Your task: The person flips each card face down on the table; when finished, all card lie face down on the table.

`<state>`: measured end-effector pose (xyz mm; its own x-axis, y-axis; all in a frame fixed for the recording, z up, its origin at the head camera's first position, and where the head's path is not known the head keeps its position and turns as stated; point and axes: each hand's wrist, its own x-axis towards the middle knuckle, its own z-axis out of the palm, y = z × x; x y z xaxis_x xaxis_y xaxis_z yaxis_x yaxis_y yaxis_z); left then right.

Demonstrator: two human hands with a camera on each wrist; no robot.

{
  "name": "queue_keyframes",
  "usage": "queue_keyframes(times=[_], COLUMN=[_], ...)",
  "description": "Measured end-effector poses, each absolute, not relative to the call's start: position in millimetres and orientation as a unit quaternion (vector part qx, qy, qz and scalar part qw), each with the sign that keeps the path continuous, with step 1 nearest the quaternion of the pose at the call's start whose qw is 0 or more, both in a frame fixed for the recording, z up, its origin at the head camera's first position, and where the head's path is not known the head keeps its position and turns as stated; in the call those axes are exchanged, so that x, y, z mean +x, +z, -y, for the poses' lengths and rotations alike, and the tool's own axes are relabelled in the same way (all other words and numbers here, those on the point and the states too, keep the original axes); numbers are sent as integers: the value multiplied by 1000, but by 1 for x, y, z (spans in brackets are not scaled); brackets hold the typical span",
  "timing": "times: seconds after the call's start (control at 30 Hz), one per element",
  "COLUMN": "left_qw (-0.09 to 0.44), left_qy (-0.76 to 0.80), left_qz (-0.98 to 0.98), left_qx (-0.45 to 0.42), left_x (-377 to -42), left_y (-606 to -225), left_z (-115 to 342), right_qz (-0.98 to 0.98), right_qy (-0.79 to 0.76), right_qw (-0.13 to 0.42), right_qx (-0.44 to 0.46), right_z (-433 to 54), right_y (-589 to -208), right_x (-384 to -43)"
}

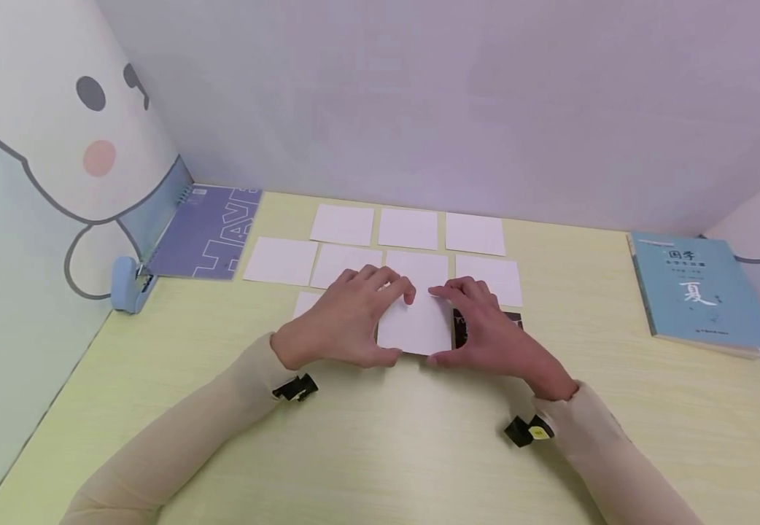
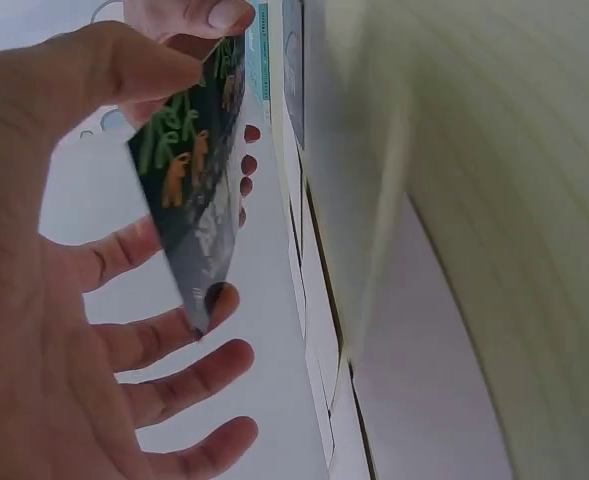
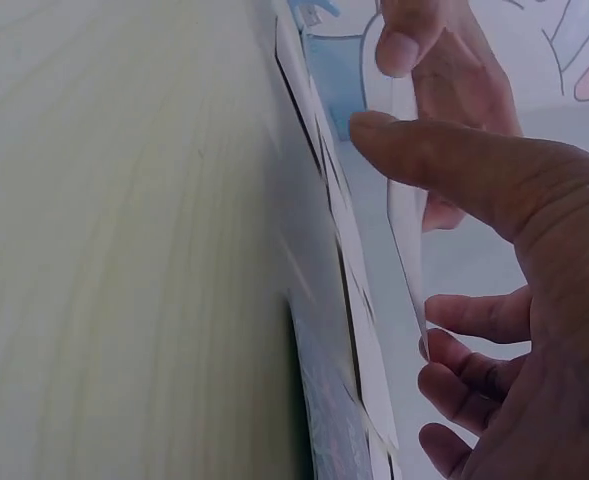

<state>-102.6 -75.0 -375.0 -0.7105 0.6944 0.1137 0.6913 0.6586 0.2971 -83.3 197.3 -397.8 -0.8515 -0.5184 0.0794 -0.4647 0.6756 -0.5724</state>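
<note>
A card [image 1: 414,329] is held just above the table between both hands, its white side up in the head view. Its dark underside [image 2: 189,185], seen from the left wrist, bears green and orange drawings and pale lettering. The left hand [image 1: 343,321] pinches the card's left side between thumb and fingers. Opposite it, the right hand [image 1: 491,332] grips the right side, thumb at the near edge and fingertips farther back. Partly hidden behind the right hand lies a dark printed card [image 1: 514,319], face up. Another white card [image 1: 304,302] peeks out beyond the left hand.
Rows of white cards [image 1: 408,229] lie behind the hands. At left are a purple spiral notebook [image 1: 203,233] and a blue stapler [image 1: 127,284]. A blue book [image 1: 702,292] lies at right. Pale partitions [image 1: 446,109] enclose the wooden table [image 1: 380,452].
</note>
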Motion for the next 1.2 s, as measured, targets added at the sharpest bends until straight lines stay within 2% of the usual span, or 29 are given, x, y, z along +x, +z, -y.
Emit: queue_keyframes(times=[0.2,0.73,0.97,1.2], left_qw=[52,40,56,58], left_qy=[113,103,94,76], left_qz=[-922,-925,-918,-909], left_qx=[365,363,381,407], left_x=[-104,-106,-102,-101], left_y=[-381,-383,-385,-383], left_z=[74,75,63,28], right_qz=[-925,-933,-941,-943], right_qy=[-271,-256,-236,-234], right_qw=[73,75,83,72], right_qx=[-256,-243,-230,-224], right_z=[-195,-203,-230,-267], right_y=[-402,-395,-393,-392], right_x=[-83,-87,-80,-71])
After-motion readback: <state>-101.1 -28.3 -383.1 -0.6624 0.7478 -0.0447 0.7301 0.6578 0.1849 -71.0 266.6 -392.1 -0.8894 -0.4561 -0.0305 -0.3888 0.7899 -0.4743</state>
